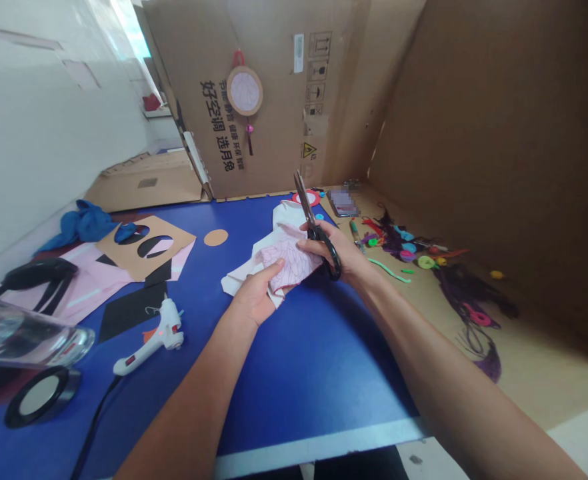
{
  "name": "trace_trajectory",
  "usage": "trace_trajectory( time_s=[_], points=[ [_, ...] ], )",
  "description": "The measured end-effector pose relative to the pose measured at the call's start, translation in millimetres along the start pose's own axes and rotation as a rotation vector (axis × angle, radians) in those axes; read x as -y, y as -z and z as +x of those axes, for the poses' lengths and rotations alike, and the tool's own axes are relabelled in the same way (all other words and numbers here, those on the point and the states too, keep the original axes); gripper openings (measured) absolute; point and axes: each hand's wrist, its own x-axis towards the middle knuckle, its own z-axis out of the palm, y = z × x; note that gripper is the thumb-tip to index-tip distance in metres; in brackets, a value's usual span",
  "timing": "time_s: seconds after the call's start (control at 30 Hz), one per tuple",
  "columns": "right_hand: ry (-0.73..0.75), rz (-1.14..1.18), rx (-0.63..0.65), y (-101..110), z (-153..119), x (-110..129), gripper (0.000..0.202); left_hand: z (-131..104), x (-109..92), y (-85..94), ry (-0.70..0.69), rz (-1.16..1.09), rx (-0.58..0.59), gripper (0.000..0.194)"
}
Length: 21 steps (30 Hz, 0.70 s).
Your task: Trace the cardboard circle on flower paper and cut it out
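A white cloth with a purple line pattern (294, 261) is held above the blue table. My left hand (260, 293) grips its lower left part, with the thumb on top of the patterned face. Black-handled scissors (332, 257) are in my right hand (338, 252), their blades pointing up and away past the cloth. Fingers of my right hand also touch the cloth's right side. Plain white folds of the cloth hang out at the left and at the far side.
On the blue table (294, 400) at the left lie a glue gun (149, 343), black paper (131, 310), cut cardboard (139, 260) and a clear cup (24, 333). Beads and tassels (424, 261) lie at the right. A round ornament (245, 91) hangs on the cardboard wall.
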Motion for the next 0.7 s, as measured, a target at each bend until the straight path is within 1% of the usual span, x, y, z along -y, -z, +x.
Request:
trace_trajectory(
  time_s=[0.2, 0.43, 0.5, 0.63, 0.7],
  points=[
    [0.017, -0.006, 0.018, 6.5, 0.7, 0.4, 0.059, -1.1, -2.6, -0.9, -0.016, -0.025, -0.032, 0.064],
    [-0.052, -0.047, 0.047, 15.5, -3.3, 10.7, 0.060, -1.4, -5.3, -4.6, -0.073, -0.107, -0.044, 0.068],
    [-0.057, -0.036, 0.040, 16.8, -3.1, 11.8, 0.061, -2.1, -4.3, -5.1, -0.086, -0.107, -0.026, 0.073],
    [-0.047, -0.004, 0.029, 18.7, -2.3, 13.5, 0.062, -3.9, -0.2, -5.2, -0.104, -0.084, 0.048, 0.089],
    [-0.037, 0.008, 0.026, 20.2, -2.2, 14.7, 0.061, -4.8, 1.8, -5.5, -0.109, -0.077, 0.083, 0.094]
  ],
)
